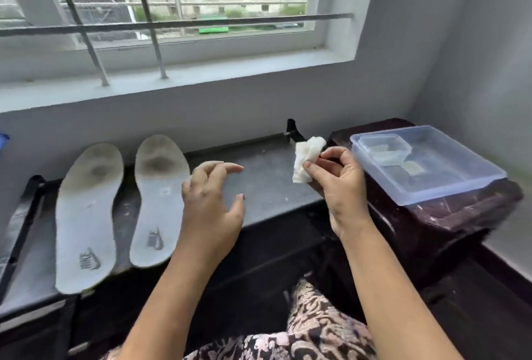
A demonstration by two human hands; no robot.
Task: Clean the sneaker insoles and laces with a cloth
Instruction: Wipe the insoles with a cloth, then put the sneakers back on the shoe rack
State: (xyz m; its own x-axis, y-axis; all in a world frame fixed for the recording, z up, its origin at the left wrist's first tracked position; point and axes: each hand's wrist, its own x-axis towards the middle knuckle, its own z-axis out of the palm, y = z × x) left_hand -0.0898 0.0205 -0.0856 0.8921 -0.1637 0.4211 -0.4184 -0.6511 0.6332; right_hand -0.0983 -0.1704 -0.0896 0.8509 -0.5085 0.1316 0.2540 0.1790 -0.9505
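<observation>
On the dark shelf [259, 187] both insoles [89, 215] lie face up for wiping; my right hand [336, 184] pinches the bunched cloth [306, 158], seemingly damp, while my left hand [213, 201] hovers loose-fingered, holding nothing.

Legible markings. (a) Far insole [86, 215], the one lying farthest to the left of the right-hand grip [336, 184] that pinches the cloth [308, 158]: a grey Nike emblem, wordmark with swoosh, is printed on the heel end, at the edge closest to the viewer; the slanted letters read NIKE. (b) Near insole [159, 201], just beside the first and between it and the grip: the same grey swoosh emblem stands on the heel end, but its letters are too blurred to read. A small pale square print lies at about mid-length of this insole; what it says cannot be made out.
</observation>
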